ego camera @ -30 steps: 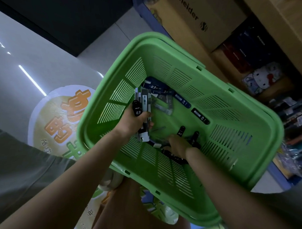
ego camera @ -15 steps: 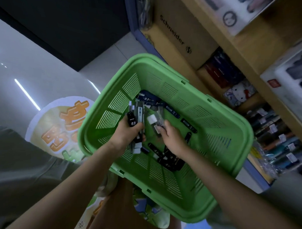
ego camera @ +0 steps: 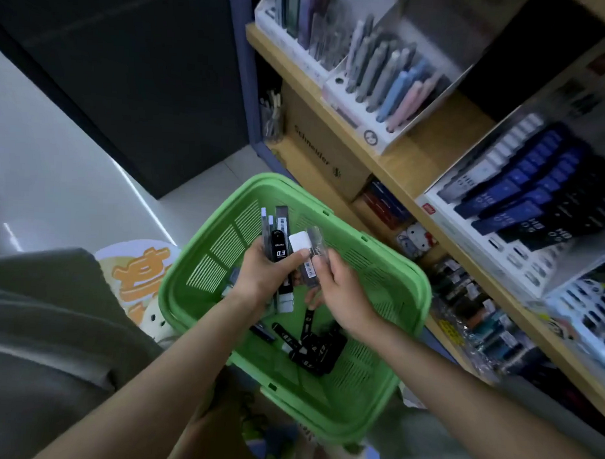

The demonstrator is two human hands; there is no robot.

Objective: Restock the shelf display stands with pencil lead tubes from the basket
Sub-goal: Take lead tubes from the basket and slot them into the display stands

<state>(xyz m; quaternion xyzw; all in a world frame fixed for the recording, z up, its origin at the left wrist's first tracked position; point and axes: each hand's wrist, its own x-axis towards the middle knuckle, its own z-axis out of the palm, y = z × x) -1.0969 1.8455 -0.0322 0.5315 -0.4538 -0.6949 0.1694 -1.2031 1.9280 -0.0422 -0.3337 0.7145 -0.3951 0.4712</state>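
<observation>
A green plastic basket sits low in front of me with several black pencil lead tubes lying on its bottom. Above it my left hand grips a bundle of lead tubes, the front one black and marked 0.3. My right hand holds a clear grey tube with a white cap against that bundle. On the wooden shelf at the right stands a white display stand filled with blue and black lead tubes.
A white pen display with pastel pens stands on the same shelf further back. Below are a brown carton, packaged stationery and small boxes. A round floor sticker lies on the glossy tile at the left. My grey sleeve fills the lower left.
Both hands rose out of the basket with tubes. The right hand picked up a white-capped tube and brought it to the left hand's bundle. The view tilted up to the shelf displays.
</observation>
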